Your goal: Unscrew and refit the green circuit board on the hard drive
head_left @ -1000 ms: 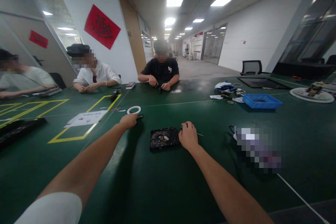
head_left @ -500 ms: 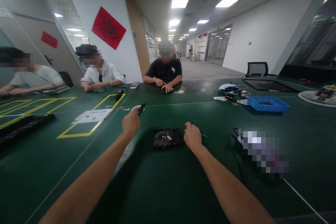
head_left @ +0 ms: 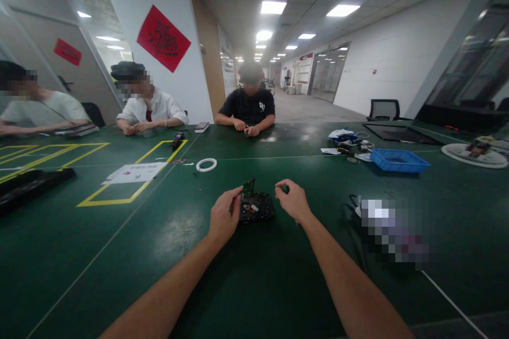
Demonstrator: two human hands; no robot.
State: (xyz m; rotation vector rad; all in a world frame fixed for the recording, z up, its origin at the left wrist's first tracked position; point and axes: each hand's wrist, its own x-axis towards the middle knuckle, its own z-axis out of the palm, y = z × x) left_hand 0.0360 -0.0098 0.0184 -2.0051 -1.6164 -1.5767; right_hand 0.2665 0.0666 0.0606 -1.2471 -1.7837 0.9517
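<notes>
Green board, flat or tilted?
Tilted: the left hand holds the green board, its face showing above the far edge of the black case.

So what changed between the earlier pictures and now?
The left hand has lifted the green circuit board from beside the white ring and carried it rightward to the black case's far-left corner. The right hand remains right of the case; ring, case and blue tray stayed put.

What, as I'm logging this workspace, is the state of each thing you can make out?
Left hand: closed on green board
Green board: held, tilted up
Right hand: curled, contents unclear
Black case: flat on table, small parts on top
White ring: lying flat
Blue tray: upright, open-topped
Paper sheet: lying flat
Ceiling light: lit
</notes>
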